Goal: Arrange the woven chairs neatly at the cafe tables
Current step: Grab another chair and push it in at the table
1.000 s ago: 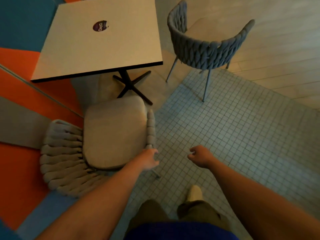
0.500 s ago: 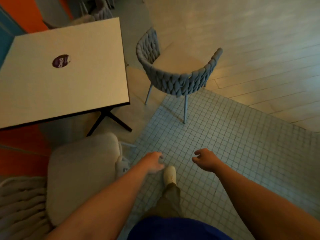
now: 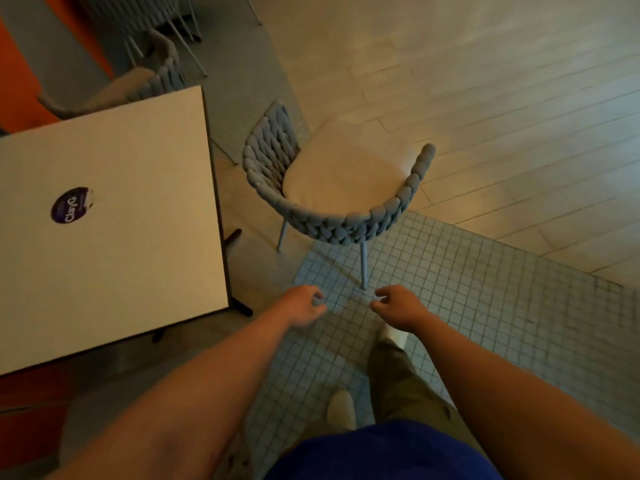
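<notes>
A grey woven chair [image 3: 337, 188] with a beige cushion is seen standing beside the right edge of the square cafe table [image 3: 107, 223], angled away from it. The left hand [image 3: 304, 308] and right hand [image 3: 398, 308] are held loosely curled, empty, near its backrest. A second woven chair [image 3: 138, 88], somewhat blurred, appears behind the table.

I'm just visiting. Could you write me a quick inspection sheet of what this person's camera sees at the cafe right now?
Surface: square table, bare except a round sticker.
Job's things: blue woven chair stands right of the table, angled away from it; another woven chair sits behind the table.
Clutter: nothing seen.
Grippers: left hand and right hand empty, fingers loosely curled, short of the chair.
Cables: nothing seen.
Surroundings: small-tile floor, plank floor, orange wall.
</notes>
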`<state>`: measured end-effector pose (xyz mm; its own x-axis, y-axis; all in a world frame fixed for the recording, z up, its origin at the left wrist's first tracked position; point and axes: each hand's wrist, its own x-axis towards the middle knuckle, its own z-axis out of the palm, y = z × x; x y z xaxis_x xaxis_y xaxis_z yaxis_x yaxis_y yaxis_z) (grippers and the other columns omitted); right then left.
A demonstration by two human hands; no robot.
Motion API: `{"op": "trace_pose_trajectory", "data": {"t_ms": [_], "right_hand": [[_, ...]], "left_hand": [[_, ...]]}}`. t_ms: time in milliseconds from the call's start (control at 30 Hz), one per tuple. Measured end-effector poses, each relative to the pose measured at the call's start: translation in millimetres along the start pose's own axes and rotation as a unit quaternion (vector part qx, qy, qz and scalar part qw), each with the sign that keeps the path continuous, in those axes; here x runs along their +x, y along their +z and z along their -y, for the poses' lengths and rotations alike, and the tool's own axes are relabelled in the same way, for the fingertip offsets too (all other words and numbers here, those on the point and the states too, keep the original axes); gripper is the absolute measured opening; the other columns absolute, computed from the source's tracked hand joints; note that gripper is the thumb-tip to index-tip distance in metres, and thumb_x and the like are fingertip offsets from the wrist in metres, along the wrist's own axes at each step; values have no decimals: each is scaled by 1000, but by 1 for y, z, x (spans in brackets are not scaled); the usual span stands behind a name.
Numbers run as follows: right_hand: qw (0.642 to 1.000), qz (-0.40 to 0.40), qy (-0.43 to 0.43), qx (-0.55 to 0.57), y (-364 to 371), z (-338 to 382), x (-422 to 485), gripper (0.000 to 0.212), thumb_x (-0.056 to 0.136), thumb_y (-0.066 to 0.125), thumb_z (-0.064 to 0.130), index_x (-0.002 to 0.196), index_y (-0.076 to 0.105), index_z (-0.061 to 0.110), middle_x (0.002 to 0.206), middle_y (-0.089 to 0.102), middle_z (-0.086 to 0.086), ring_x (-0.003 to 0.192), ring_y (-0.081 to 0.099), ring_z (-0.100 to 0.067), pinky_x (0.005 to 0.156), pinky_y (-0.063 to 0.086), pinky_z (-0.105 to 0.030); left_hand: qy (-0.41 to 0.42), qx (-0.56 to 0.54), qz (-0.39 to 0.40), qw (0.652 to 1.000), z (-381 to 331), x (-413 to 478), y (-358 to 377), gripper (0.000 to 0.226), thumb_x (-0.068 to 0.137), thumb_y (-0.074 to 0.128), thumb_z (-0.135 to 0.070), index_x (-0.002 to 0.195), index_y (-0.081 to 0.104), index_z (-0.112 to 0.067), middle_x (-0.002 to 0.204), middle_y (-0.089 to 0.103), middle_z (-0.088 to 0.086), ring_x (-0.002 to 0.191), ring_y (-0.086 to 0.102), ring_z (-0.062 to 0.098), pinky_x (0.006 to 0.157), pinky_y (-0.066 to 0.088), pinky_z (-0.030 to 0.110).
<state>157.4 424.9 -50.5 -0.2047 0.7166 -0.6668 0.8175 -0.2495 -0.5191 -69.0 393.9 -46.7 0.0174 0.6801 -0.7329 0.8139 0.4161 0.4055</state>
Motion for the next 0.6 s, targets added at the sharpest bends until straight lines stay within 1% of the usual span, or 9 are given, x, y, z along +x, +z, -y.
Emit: {"op": "trace_pose_trajectory", "data": {"t_ms": [33, 100, 233, 333, 400, 467, 533, 567, 600], "right_hand": [[1000, 6, 0, 1, -10, 5, 14, 52, 96, 61, 33, 140, 51, 9, 125, 65, -12, 113, 62, -24, 95, 45, -31], [1000, 11, 0, 4, -25, 11, 36, 53, 95, 61, 33, 141, 51, 8, 127, 64, -13, 114, 62, -24, 97, 45, -32], [1000, 22, 8, 15, -61, 23, 82, 53, 96, 61, 32, 140, 51, 4, 135, 59, -15, 119, 59, -27, 94, 45, -31], [999, 31, 23, 38, -81, 30, 112, 56, 96, 61, 33, 142, 49, 4, 139, 56, -16, 121, 58, -28, 100, 47, -37], [996, 34, 44, 73, -90, 37, 132, 60, 95, 62, 37, 143, 48, 4, 136, 58, -16, 115, 60, -28, 101, 50, -44], [989, 28, 70, 130, -93, 45, 149, 59, 94, 62, 37, 141, 49, 3, 124, 63, -16, 106, 63, -29, 95, 54, -49], [966, 26, 118, 231, -89, 53, 161, 56, 95, 62, 34, 140, 48, 4, 112, 64, -15, 103, 65, -31, 88, 58, -49], [943, 32, 149, 294, -86, 57, 169, 57, 95, 62, 33, 142, 46, 5, 112, 63, -15, 102, 64, -31, 85, 59, -48], [917, 37, 175, 357, -83, 60, 176, 60, 96, 63, 34, 144, 42, 5, 115, 60, -16, 104, 63, -32, 84, 58, -47]], "left_hand": [[-8, -4, 5, 1000, -3, 13, -8, 45, 103, 55, -35, 143, 51, -15, 147, 53, 10, 131, 53, 28, 108, 47, 42], [-19, -18, 11, 1000, -9, 29, -22, 45, 103, 56, -35, 143, 52, -15, 147, 53, 10, 131, 53, 28, 108, 47, 42], [-44, -67, -1, 997, -25, 64, -49, 44, 104, 54, -34, 143, 52, -13, 149, 51, 10, 134, 51, 27, 104, 46, 36], [-61, -121, -22, 990, -34, 86, -65, 41, 104, 54, -32, 139, 55, -10, 146, 53, 11, 132, 52, 27, 100, 46, 35], [-75, -152, -37, 985, -37, 99, -76, 39, 104, 55, -34, 136, 56, -11, 140, 55, 8, 128, 53, 26, 96, 47, 34], [-97, -179, -45, 978, -35, 112, -89, 38, 104, 54, -35, 133, 57, -11, 129, 56, 5, 120, 55, 24, 92, 46, 33], [-129, -239, -72, 960, -25, 129, -105, 41, 103, 54, -40, 132, 58, -10, 129, 60, 5, 114, 58, 23, 93, 48, 36], [-154, -286, -89, 942, -19, 142, -115, 44, 102, 54, -43, 133, 57, -11, 131, 61, 8, 114, 60, 25, 93, 52, 39], [-179, -335, -107, 919, -14, 152, -127, 48, 102, 53, -45, 136, 54, -11, 131, 60, 10, 113, 62, 27, 89, 55, 42]]}}
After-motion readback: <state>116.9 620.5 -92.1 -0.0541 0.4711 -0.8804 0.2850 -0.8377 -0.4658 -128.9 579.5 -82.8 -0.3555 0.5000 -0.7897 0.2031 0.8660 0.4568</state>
